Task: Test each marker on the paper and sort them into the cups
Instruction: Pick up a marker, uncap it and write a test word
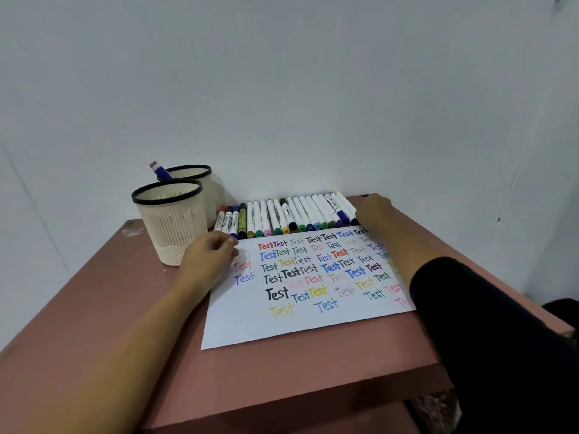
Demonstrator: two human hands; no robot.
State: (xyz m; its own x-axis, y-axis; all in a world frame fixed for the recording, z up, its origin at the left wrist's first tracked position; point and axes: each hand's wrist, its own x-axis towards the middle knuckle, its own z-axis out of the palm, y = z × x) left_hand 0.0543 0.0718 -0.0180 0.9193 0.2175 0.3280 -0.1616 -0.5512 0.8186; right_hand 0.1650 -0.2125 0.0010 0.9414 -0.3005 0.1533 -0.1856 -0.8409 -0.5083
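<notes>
A white paper (pixel 282 327) covered with many coloured "Test" words lies on the pinkish table (pixel 94 308). Behind its far edge lies a row of several markers (pixel 282 216), mostly white barrels with coloured caps. My left hand (pixel 208 256) rests on the paper's far left corner, fingers curled, with nothing visible in it. My right hand (pixel 374 211) sits at the right end of the row, touching the outermost dark-capped marker (pixel 348 208); its fingertips are hidden. Two beige cups stand at the left: the near cup (pixel 170 223) and the far cup (pixel 195 180), which holds a blue marker (pixel 160 170).
A white wall rises directly behind the table. The table's front edge (pixel 282 399) drops to a lower shelf. My dark right sleeve (pixel 470 324) covers the paper's right edge. A dark object (pixel 564 311) lies on the floor to the right.
</notes>
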